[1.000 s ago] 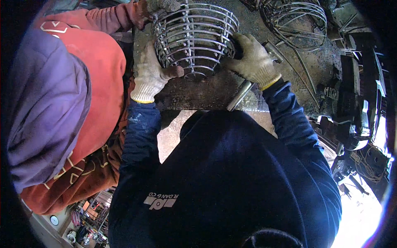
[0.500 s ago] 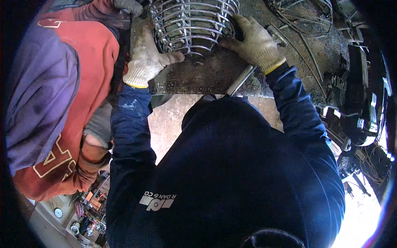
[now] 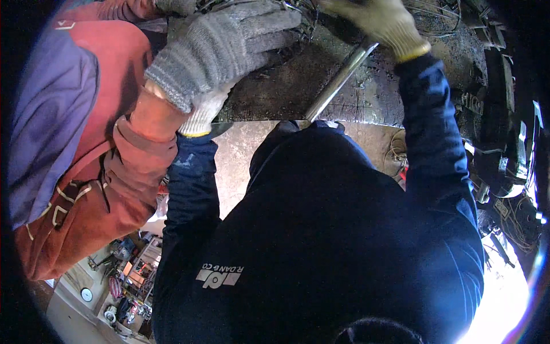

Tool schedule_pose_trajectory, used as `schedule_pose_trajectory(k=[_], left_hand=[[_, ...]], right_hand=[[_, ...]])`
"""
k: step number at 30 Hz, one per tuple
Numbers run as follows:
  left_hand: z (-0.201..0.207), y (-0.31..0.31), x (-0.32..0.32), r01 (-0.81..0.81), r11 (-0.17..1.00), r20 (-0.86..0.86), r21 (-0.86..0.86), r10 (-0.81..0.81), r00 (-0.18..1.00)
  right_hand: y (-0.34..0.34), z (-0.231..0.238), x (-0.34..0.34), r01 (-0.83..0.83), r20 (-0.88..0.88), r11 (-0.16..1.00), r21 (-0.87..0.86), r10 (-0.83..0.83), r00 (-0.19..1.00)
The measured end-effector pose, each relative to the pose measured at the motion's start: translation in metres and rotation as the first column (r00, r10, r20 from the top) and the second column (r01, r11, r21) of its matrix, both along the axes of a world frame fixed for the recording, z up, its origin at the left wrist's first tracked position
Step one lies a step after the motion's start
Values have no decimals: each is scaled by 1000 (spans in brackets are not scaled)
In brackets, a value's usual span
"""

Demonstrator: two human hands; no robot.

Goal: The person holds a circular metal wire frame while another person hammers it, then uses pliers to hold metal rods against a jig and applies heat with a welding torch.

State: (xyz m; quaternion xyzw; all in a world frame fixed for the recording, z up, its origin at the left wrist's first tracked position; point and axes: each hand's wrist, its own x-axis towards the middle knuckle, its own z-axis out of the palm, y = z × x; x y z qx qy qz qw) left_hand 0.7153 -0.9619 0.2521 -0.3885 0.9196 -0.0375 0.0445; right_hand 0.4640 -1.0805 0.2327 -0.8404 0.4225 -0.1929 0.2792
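Note:
At the top edge, the round metal-rod cage (image 3: pixel 301 8) is mostly cut off and covered by hands. A co-worker's hand in a grey knit glove (image 3: pixel 220 51) reaches across the cage's near side. Beneath it lies my left hand (image 3: pixel 207 110) in a cream glove; only its wrist part shows, and its fingers are hidden. My right hand (image 3: pixel 385 26), also gloved, is to the right of the cage, with its fingers pointing left and partly cut off by the top edge. A metal bar (image 3: pixel 341 83) slants over the bench edge, its far end by my right hand.
The dark, gritty workbench (image 3: pixel 269 100) ends just in front of my body. Loose wire (image 3: pixel 435 14) lies at the far right. The co-worker in a red sleeve (image 3: pixel 143 143) stands close on my left. Dark metal parts (image 3: pixel 498 114) crowd the right side.
The co-worker's grey-gloved hand has come in over my left hand. My right hand has moved up and right. The cage now sits higher, largely out of view.

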Motion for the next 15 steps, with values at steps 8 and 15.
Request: schedule_pose_trajectory(k=[8,15], left_hand=[[21,13,-45,-65,991,-137,120,82,987],[-98,1,-108,395,837,-385,379,-246,890]], right_hand=[[-29,-42,30,-195,-54,976,96,201,978],[-20,-41,28,-181,15,978,108,180,983]])
